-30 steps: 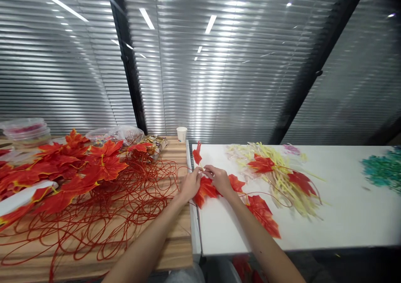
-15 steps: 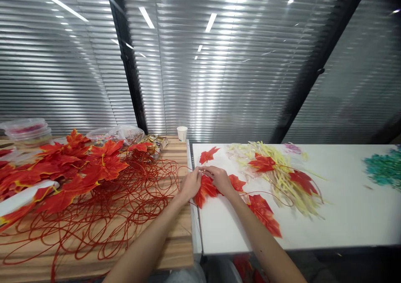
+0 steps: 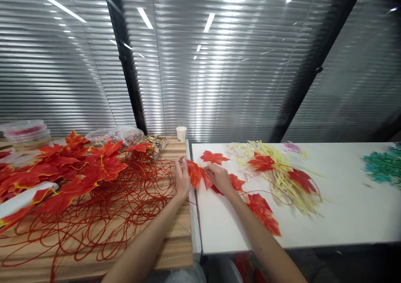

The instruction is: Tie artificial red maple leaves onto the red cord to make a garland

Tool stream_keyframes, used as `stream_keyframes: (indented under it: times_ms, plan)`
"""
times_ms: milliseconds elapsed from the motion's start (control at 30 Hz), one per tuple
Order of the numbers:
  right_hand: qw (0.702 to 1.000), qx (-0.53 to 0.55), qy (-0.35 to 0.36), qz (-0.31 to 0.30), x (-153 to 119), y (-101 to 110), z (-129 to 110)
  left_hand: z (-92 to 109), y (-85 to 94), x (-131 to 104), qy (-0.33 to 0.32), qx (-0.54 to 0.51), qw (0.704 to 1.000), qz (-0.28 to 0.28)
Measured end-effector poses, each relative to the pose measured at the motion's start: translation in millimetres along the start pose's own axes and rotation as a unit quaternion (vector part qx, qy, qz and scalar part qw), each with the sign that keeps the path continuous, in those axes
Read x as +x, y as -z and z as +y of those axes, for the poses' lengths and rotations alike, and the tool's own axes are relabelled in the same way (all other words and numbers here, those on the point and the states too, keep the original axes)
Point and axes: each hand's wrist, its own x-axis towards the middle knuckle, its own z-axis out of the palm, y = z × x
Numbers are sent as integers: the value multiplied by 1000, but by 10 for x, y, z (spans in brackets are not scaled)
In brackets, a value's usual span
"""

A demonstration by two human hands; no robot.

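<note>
Between my hands, above the seam of the two tables, a red-orange artificial maple leaf (image 3: 194, 174) is held up. My right hand (image 3: 221, 179) pinches it near its yellowish stem end. My left hand (image 3: 182, 180) is at the leaf's left edge, fingers pointing up and drawn together; what they grip is too small to make out. Just behind lies another red maple leaf (image 3: 214, 157) on the white table. A leaf (image 3: 236, 182) is partly covered by my right hand, and a larger leaf (image 3: 263, 214) lies beside my right forearm.
Tangled red cord (image 3: 138, 195) spreads over the wooden table (image 3: 175, 249), beside a pile of maple leaves (image 3: 69, 166). Yellow strips (image 3: 282, 183) with leaves on them lie on the white table (image 3: 351, 216). A paper cup (image 3: 181, 134) stands at the back; a teal heap (image 3: 384, 164) is far right.
My left hand has moved slightly left and turned its fingers upward. The leaf between my hands has been lifted and turned, uncovering more of the leaf behind it.
</note>
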Motion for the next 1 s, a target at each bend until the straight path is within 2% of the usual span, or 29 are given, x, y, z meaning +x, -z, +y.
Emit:
stream_keyframes:
  times_ms: [100, 167, 367, 500, 700, 833, 1000]
  plan:
    - [1000, 4, -17, 24, -1, -12, 21, -14, -2, 1, 4, 2, 1000, 26]
    - [999, 23, -23, 34, 0, -18, 41, -18, -12, -10, -2, 6, 1000, 20]
    - [992, 67, -58, 87, 22, -31, 68, -52, -57, -57, -17, 13, 996, -85]
    - [990, 80, -57, 99, 30, -43, 65, -114, -65, -40, -70, 101, 983, -133]
    - [992, 80, -36, 86, 29, -78, 83, -121, -87, -59, -144, 144, 968, -148]
    - [993, 79, -35, 82, 38, -76, 88, -95, -84, -95, -159, 168, 959, -166]
    - [992, 30, -44, 113, 35, -64, 52, 15, -34, -124, -180, 234, 939, -176]
